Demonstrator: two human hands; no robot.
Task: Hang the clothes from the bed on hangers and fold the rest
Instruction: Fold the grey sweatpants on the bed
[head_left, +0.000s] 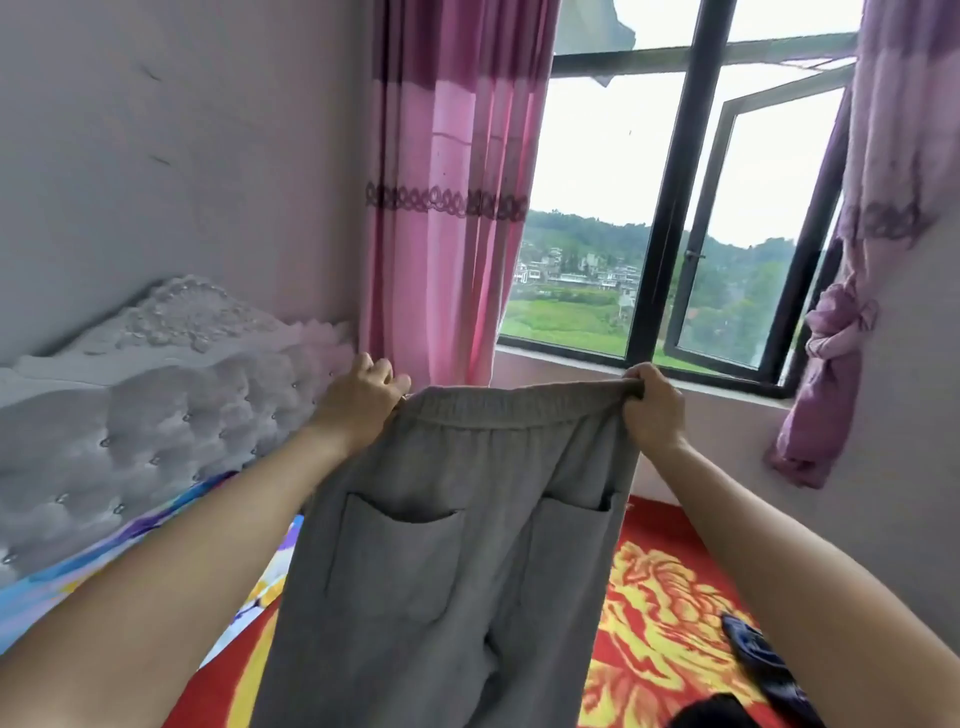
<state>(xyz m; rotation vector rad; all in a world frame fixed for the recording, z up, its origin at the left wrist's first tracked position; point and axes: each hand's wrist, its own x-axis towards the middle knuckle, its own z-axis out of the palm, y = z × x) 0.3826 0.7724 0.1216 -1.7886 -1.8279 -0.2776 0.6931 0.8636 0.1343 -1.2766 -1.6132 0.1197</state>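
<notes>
Trousers (467, 545), grey, held up at centre frame by waistband, legs hanging over red blanket (654, 597). Left hand (358, 400) pinching left waistband corner; right hand (652, 410) fingers curled tight over right corner. Neither folded nor hung yet; dark garment (758, 654) at lower right also pending. Headboard (156, 415) close at left, window (670, 208) ahead. Open room judged downward, onto bed.

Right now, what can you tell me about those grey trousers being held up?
The grey trousers look like soft, thick knit fabric. They hang upright, spread flat in the air above the red and yellow blanket. The gathered elastic waistband is stretched between the left hand and right hand, each gripping one end. Two patch pockets face the camera. The legs run out of view below.
</notes>
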